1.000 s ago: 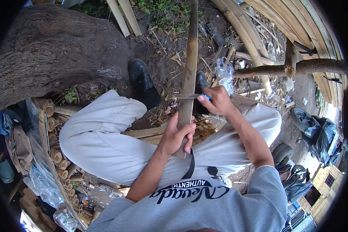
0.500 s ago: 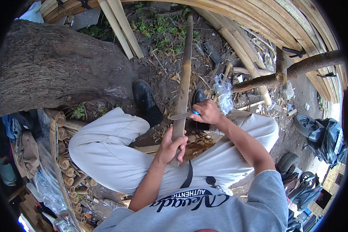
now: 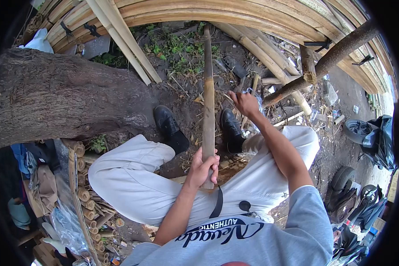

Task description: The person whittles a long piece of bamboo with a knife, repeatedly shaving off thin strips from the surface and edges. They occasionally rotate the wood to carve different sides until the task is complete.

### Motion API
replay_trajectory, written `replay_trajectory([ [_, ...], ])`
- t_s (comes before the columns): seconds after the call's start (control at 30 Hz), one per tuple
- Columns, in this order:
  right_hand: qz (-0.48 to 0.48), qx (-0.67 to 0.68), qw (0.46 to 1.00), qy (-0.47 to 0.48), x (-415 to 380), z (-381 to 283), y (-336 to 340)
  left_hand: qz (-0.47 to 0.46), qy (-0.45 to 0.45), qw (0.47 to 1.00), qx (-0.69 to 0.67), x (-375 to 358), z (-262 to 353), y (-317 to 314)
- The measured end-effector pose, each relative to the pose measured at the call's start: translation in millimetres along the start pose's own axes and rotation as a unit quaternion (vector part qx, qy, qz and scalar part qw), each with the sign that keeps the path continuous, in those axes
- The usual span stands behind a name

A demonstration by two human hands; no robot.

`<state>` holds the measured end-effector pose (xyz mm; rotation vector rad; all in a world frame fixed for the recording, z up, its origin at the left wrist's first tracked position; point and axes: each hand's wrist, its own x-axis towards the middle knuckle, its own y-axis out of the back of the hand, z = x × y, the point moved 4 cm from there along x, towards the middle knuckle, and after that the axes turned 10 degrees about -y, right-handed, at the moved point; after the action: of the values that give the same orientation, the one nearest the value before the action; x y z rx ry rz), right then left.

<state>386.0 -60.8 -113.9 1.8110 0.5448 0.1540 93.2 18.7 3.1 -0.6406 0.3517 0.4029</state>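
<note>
A long split bamboo strip [image 3: 209, 106] runs away from my lap, pale along its near part and darker toward the far end. My left hand [image 3: 203, 169] is closed around its near end, thumb across the top. My right hand [image 3: 244, 104] is closed on the knife [image 3: 227, 96], to the right of the strip and apart from it. Only a thin bit of the blade shows past the fingers; the handle is hidden in the fist. Beneath the strip, a dark shoe [image 3: 167, 120] and another shoe [image 3: 231, 126] rest on the soil.
A thick tree trunk [image 3: 71, 95] lies to the left. Long bamboo slats [image 3: 186, 12] are stacked across the back. A wooden pole [image 3: 337, 57] slants in from the right. Cut bamboo pieces [image 3: 83, 193] are piled at lower left, and parked motorbikes [image 3: 374, 142] stand at right.
My right hand has moved the knife off the strip, forward and to the right. My left hand keeps its hold on the strip's near end. The view has shifted slightly.
</note>
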Motion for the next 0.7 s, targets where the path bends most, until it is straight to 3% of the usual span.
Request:
replay_trajectory([
  [0.27,0.044,0.137,0.989,0.035,-63.2,-55.2,54.2,-0.001,0.004,0.995,-0.104,-1.6,4.5,12.1],
  [0.37,-0.030,0.202,0.974,0.098,-85.5,-64.8,67.4,0.001,0.005,0.993,-0.119,-0.9,3.5,10.4],
  [0.4,-0.018,0.192,0.964,0.181,-97.3,-72.4,73.2,-0.001,0.009,0.992,-0.123,-1.2,3.6,9.8],
  [0.43,-0.020,0.190,0.965,0.182,-104.5,-73.2,75.6,0.000,0.009,0.992,-0.125,0.1,3.9,9.2],
  [0.5,-0.080,0.154,0.940,0.293,-125.3,-81.9,71.5,-0.007,0.004,0.992,-0.126,-0.6,4.7,9.1],
  [0.7,-0.075,0.117,0.941,0.307,-108.9,-66.6,45.9,0.000,0.006,0.998,-0.070,0.1,-0.4,10.4],
])
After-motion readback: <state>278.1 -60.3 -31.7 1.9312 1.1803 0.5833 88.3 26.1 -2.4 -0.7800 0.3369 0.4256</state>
